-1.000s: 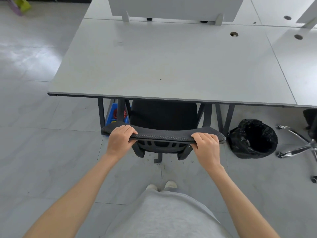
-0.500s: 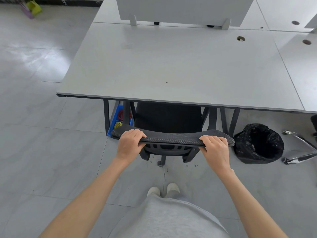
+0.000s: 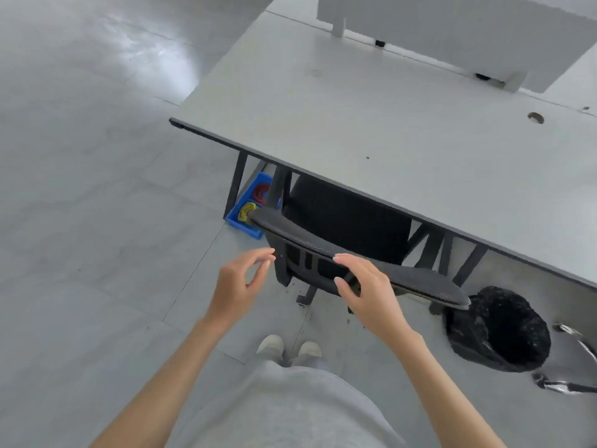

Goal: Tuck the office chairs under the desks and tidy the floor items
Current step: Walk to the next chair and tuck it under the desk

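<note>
Floor: grey tiles (image 3: 80,221) with thin seams, a pale glare patch at upper left, and small dark specks near the chair base.
Worktop: a pale grey worktop (image 3: 371,124) fills the upper right, seen at a slant, with a dark front edge, dark metal legs, and a round cable hole (image 3: 535,117) near its right side.
Screen: a white divider panel (image 3: 452,27) stands along the far edge of the worktop on small white feet.
Chair: a black office chair (image 3: 349,218) sits with its seat under the worktop; only the curved mesh top of the backrest sticks out past the front edge, running from upper left to lower right.
Left hand: the left hand (image 3: 235,286) hovers just left of the backrest, off the chair, with the fingers (image 3: 263,253) released and loosely curved, holding nothing.
Right hand: the right hand (image 3: 368,292) is at the near side of the backrest, fingers spread and relaxed; whether the tips touch the mesh edge cannot be told, and they grasp nothing.
Bin: a black-lined waste bin (image 3: 504,328) stands on the floor at the right, just beside the end of the backrest.
Tray: a blue tray (image 3: 240,218) lies on the floor under the left corner of the worktop, holding a red coil and a yellow coil.
Second chair: chrome legs (image 3: 571,386) of another chair show at the right edge, near the bin.
Person: pale shoes (image 3: 289,347) and grey clothing at the bottom centre, facing the chair.
</note>
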Action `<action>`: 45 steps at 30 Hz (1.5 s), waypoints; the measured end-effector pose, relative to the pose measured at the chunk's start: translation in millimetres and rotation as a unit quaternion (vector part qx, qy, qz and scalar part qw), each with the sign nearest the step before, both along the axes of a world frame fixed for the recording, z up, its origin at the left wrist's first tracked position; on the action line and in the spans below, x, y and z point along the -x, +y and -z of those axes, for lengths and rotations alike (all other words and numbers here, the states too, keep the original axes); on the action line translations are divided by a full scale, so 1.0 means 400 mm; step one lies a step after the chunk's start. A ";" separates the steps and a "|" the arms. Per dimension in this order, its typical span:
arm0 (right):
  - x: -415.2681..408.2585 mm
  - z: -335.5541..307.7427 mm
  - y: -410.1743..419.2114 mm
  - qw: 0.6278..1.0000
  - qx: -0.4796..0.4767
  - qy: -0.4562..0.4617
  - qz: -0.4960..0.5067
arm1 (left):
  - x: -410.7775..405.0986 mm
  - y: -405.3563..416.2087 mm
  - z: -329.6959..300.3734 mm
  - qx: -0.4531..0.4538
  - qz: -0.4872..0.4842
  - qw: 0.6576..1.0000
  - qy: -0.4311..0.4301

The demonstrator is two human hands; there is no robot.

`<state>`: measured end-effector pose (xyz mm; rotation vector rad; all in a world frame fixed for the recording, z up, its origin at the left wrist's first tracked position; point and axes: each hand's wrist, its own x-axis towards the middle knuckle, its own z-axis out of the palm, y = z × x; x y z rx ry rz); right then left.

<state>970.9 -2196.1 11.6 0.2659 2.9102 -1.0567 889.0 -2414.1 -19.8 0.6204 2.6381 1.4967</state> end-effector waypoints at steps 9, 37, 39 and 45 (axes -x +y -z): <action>0.159 0.096 -0.363 0.941 0.262 -0.165 -0.137 | -0.303 -0.382 0.074 -0.202 -0.378 0.872 -0.238; 1.567 0.088 -1.108 0.912 0.317 -0.118 -0.231 | 0.856 -1.008 0.067 -0.170 -0.514 0.818 -0.194; 1.681 0.094 -1.142 0.914 0.328 -0.109 -0.210 | 0.978 -1.047 0.078 -0.169 -0.503 0.824 -0.198; 1.953 0.182 -1.165 0.938 0.307 -0.130 -0.099 | 1.476 -1.173 0.098 -0.140 -0.400 0.883 -0.200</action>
